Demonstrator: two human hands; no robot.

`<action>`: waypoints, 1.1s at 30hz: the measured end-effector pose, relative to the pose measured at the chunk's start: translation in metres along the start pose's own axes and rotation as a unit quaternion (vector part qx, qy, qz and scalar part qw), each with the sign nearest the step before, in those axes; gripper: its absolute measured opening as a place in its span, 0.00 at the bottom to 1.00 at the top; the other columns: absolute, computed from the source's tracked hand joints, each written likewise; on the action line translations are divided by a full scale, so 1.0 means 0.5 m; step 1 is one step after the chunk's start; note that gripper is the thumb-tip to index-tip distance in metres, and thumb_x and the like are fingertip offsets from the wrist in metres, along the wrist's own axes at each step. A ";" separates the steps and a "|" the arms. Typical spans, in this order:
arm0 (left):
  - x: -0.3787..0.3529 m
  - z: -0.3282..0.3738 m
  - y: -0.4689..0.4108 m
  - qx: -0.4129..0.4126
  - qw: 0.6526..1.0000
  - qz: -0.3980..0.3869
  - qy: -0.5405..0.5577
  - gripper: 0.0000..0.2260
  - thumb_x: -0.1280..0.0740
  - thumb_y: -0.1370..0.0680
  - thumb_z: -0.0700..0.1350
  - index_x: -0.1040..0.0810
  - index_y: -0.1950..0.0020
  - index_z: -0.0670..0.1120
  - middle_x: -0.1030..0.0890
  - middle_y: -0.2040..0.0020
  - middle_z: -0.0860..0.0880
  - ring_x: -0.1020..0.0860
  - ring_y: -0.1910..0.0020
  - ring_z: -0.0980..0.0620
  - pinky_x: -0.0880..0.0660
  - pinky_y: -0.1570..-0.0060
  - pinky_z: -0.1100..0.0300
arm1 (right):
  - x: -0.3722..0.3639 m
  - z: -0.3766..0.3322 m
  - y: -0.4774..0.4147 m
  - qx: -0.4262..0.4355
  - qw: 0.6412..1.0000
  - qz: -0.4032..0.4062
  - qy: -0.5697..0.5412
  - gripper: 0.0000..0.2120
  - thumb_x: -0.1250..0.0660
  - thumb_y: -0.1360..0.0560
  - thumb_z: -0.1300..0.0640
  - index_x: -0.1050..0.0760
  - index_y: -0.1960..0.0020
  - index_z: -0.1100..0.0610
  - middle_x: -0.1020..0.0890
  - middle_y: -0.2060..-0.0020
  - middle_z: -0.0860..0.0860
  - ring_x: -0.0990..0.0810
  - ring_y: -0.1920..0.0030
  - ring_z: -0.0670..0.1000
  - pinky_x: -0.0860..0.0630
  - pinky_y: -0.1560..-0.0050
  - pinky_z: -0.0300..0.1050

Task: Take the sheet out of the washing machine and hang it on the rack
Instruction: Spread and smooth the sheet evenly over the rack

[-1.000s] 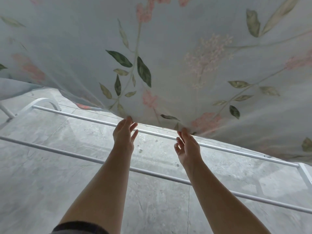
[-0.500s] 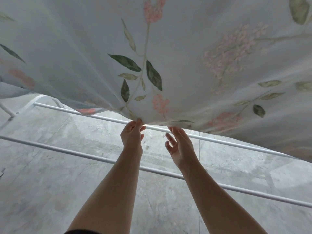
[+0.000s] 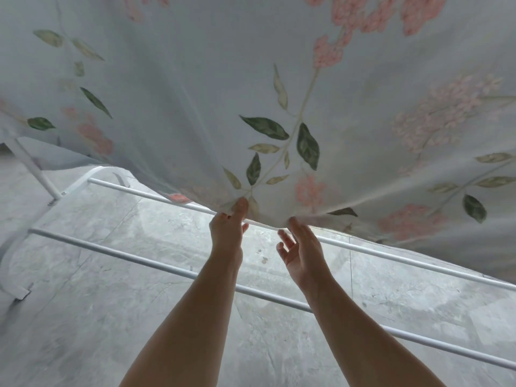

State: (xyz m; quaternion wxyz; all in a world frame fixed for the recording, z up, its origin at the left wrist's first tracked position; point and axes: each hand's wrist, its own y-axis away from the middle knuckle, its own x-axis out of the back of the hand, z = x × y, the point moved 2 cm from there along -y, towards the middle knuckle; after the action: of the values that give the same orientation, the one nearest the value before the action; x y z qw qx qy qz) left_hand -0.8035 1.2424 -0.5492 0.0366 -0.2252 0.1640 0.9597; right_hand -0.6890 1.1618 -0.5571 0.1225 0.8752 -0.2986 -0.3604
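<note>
**Thin, limp sheet: take it by the hem**

The left hand [image 3: 227, 233] pinches the lower hem of the floral sheet [image 3: 195, 93], thumb clamped on the cloth. The right hand [image 3: 303, 252] has its fingers [image 3: 294, 224] apart, only the tips touching the hem. The sheet billows above the drying rack [image 3: 139, 259]. It looks light and soft, perhaps damp, so grip along the hem.

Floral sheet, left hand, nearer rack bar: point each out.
floral sheet [image 3: 195, 107], head view, plain fabric
left hand [image 3: 226, 236], head view, back of hand
nearer rack bar [image 3: 111, 252], head view, left stretch
</note>
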 end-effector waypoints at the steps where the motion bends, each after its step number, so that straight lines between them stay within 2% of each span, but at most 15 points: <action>1: 0.002 0.003 0.000 0.008 1.000 -0.018 0.003 0.05 0.31 0.25 0.44 0.21 0.49 0.49 0.18 0.50 0.52 0.22 0.44 0.50 0.28 0.40 0.49 | -0.011 0.009 0.000 -0.007 1.000 -0.006 -0.003 0.02 0.31 0.27 0.58 0.23 0.57 0.53 0.19 0.59 0.48 0.22 0.54 0.50 0.28 0.60 0.42; 3: 0.016 0.024 -0.007 0.012 0.997 -0.059 0.039 0.07 0.31 0.25 0.44 0.21 0.48 0.50 0.17 0.50 0.52 0.21 0.46 0.52 0.26 0.44 0.50 | -0.037 0.026 -0.002 -0.019 0.999 -0.026 -0.009 0.03 0.30 0.28 0.57 0.24 0.56 0.53 0.20 0.57 0.48 0.22 0.50 0.51 0.27 0.58 0.43; 5: 0.037 0.056 -0.020 0.006 0.992 -0.084 0.096 0.12 0.33 0.25 0.46 0.23 0.42 0.50 0.18 0.46 0.52 0.21 0.45 0.53 0.27 0.48 0.53 | -0.062 0.038 -0.004 -0.033 0.998 -0.060 -0.012 0.05 0.30 0.30 0.56 0.23 0.54 0.52 0.20 0.55 0.48 0.21 0.49 0.52 0.27 0.57 0.44; 8: 0.094 0.133 -0.060 -0.025 0.984 -0.055 0.167 0.24 0.32 0.29 0.50 0.28 0.33 0.48 0.21 0.39 0.50 0.22 0.41 0.52 0.26 0.47 0.54 | -0.119 0.072 -0.010 -0.061 0.992 -0.108 -0.023 0.06 0.30 0.32 0.58 0.23 0.55 0.53 0.19 0.58 0.48 0.21 0.51 0.52 0.25 0.62 0.43; 9: 0.115 0.159 -0.075 -0.038 0.982 -0.034 0.185 0.25 0.32 0.29 0.50 0.29 0.32 0.48 0.21 0.38 0.49 0.22 0.41 0.52 0.25 0.48 0.54 | -0.140 0.084 -0.011 -0.068 0.990 -0.116 -0.030 0.06 0.30 0.33 0.58 0.24 0.56 0.53 0.19 0.58 0.48 0.20 0.53 0.51 0.25 0.64 0.42; 11: 0.160 0.209 -0.108 -0.063 0.977 0.016 0.205 0.22 0.33 0.25 0.48 0.29 0.31 0.47 0.22 0.38 0.48 0.22 0.42 0.52 0.24 0.50 0.53 | -0.188 0.111 -0.016 -0.079 0.989 -0.117 -0.040 0.07 0.30 0.33 0.59 0.25 0.56 0.53 0.20 0.60 0.47 0.19 0.56 0.50 0.24 0.66 0.41; 13: 0.199 0.250 -0.136 -0.088 0.973 0.043 0.210 0.19 0.35 0.23 0.47 0.29 0.32 0.46 0.21 0.39 0.48 0.21 0.43 0.52 0.24 0.47 0.51 | -0.231 0.133 -0.022 -0.081 0.990 -0.108 -0.041 0.07 0.30 0.32 0.59 0.25 0.56 0.53 0.20 0.60 0.47 0.19 0.58 0.50 0.25 0.68 0.41; 16: 0.247 0.284 -0.167 -0.108 0.975 0.063 0.182 0.09 0.36 0.22 0.45 0.24 0.42 0.49 0.17 0.48 0.52 0.20 0.47 0.54 0.26 0.42 0.50 | -0.277 0.161 -0.038 -0.072 0.993 -0.085 -0.045 0.04 0.31 0.28 0.61 0.24 0.56 0.53 0.20 0.62 0.46 0.21 0.60 0.49 0.25 0.69 0.40; 18: 0.260 0.276 -0.173 -0.113 0.981 0.068 0.146 0.05 0.36 0.22 0.45 0.23 0.47 0.52 0.16 0.51 0.55 0.20 0.47 0.56 0.28 0.41 0.51 | -0.278 0.163 -0.045 -0.058 0.995 -0.068 -0.042 0.04 0.30 0.30 0.61 0.23 0.57 0.53 0.20 0.63 0.47 0.22 0.61 0.48 0.25 0.69 0.39; 23: 0.276 0.250 -0.196 -0.107 0.985 0.069 0.118 0.06 0.36 0.22 0.45 0.23 0.47 0.53 0.18 0.47 0.55 0.22 0.43 0.54 0.28 0.42 0.54 | -0.272 0.165 -0.069 -0.033 0.999 -0.031 -0.004 0.05 0.31 0.27 0.62 0.22 0.58 0.53 0.20 0.64 0.46 0.24 0.61 0.47 0.27 0.65 0.40; 29: 0.269 0.232 -0.210 -0.072 0.990 0.067 0.103 0.06 0.37 0.21 0.44 0.23 0.48 0.52 0.19 0.47 0.54 0.22 0.44 0.53 0.29 0.42 0.53 | -0.269 0.156 -0.072 -0.029 0.999 0.036 0.016 0.04 0.32 0.26 0.62 0.24 0.54 0.54 0.23 0.60 0.48 0.25 0.58 0.48 0.28 0.58 0.43; 33: 0.258 0.240 -0.215 -0.032 0.993 0.075 0.079 0.06 0.36 0.22 0.45 0.23 0.46 0.51 0.19 0.47 0.53 0.22 0.44 0.52 0.31 0.40 0.52 | -0.282 0.150 -0.059 -0.050 0.997 0.053 0.002 0.03 0.33 0.25 0.59 0.23 0.51 0.55 0.21 0.55 0.49 0.24 0.54 0.50 0.27 0.55 0.44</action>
State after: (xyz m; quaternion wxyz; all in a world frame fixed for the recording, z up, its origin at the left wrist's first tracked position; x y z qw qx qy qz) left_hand -0.9539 1.3833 -0.5370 -0.0563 -0.2886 0.1520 0.9436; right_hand -0.8080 1.2714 -0.5442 0.1857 0.8516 -0.3263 -0.3658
